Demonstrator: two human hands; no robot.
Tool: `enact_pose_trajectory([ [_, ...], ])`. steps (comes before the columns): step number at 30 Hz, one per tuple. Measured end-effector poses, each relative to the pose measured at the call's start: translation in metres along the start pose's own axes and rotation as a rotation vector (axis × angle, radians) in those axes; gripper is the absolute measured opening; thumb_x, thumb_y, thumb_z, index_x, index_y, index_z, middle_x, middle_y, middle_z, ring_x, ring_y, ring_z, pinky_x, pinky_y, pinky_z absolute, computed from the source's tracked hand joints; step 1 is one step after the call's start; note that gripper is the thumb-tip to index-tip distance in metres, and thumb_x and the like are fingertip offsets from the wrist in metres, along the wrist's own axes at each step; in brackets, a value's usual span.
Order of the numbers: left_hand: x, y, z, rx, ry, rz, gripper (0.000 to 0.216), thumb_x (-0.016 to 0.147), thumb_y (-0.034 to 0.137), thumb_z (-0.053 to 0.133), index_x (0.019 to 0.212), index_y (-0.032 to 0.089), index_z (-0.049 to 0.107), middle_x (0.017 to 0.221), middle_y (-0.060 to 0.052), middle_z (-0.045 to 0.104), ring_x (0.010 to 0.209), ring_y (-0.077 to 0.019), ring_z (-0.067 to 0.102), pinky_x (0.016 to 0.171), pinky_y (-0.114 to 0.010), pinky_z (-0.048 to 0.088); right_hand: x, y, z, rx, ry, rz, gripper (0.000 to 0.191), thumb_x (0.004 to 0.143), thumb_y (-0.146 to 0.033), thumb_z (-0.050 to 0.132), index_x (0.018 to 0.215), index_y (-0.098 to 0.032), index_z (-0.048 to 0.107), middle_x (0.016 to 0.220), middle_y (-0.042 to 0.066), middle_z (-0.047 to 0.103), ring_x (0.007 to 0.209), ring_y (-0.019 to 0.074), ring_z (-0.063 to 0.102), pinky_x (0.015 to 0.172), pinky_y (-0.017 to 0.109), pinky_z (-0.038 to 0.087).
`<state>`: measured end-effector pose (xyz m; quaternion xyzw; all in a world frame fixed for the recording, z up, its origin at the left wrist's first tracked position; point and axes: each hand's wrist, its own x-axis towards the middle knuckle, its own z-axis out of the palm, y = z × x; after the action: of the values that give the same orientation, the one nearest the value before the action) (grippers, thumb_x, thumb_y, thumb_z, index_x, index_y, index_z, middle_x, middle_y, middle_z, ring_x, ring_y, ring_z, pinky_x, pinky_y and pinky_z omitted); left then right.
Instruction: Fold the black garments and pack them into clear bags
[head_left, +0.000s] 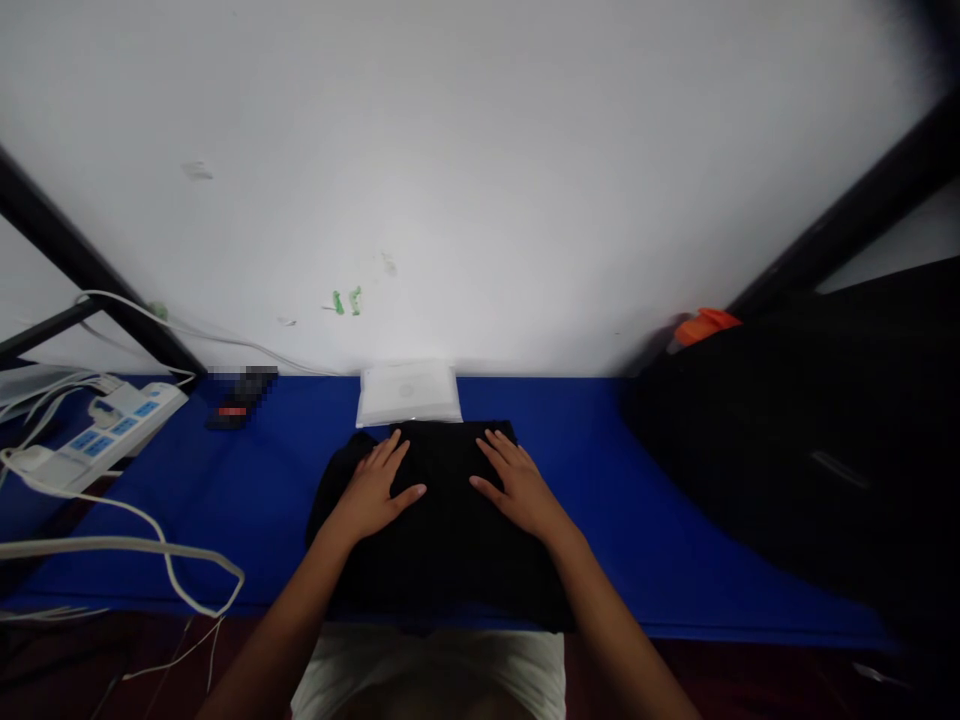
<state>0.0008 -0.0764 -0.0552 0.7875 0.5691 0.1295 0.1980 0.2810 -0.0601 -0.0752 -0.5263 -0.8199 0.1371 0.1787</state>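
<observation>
Resting open-palmed on black cloth (450, 560)
Left hand (375, 497) and right hand (523, 492) grip nothing; cloth's far edge already straight, left side not yet.

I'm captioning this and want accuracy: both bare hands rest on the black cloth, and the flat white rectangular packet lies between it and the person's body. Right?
Not quite: the head view shows the flat white rectangular packet beyond the black cloth, by the pale wall. The left hand and right hand do rest on the cloth.
</observation>
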Motion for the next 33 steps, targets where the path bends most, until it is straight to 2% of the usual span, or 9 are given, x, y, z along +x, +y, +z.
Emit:
enact_pose_trajectory([
  [15,-0.0005,0.0036,-0.0041,-0.012,-0.04,-0.033,0.076,0.09,0.065,0.045,0.152,0.023,0.028,0.162,-0.01,0.016,0.148,-0.0335,0.02,0.117,-0.054,0.021,0.0003,-0.0029,-0.0032,0.001,-0.022,0.01,0.064,0.095,-0.055,0.044,0.148,-0.02,0.038,0.157,0.013,0.031,0.146,0.0285,0.023,0.117,0.055,0.024],
  [33,-0.0009,0.003,-0.0031,-0.017,-0.02,-0.018,0.075,0.09,0.064,0.046,0.151,0.024,0.029,0.162,-0.011,0.018,0.147,-0.0337,0.021,0.116,-0.054,0.022,0.0003,-0.0027,-0.0032,0.007,-0.02,0.008,0.063,0.095,-0.056,0.043,0.148,-0.022,0.038,0.157,0.013,0.031,0.146,0.0278,0.023,0.117,0.055,0.023],
])
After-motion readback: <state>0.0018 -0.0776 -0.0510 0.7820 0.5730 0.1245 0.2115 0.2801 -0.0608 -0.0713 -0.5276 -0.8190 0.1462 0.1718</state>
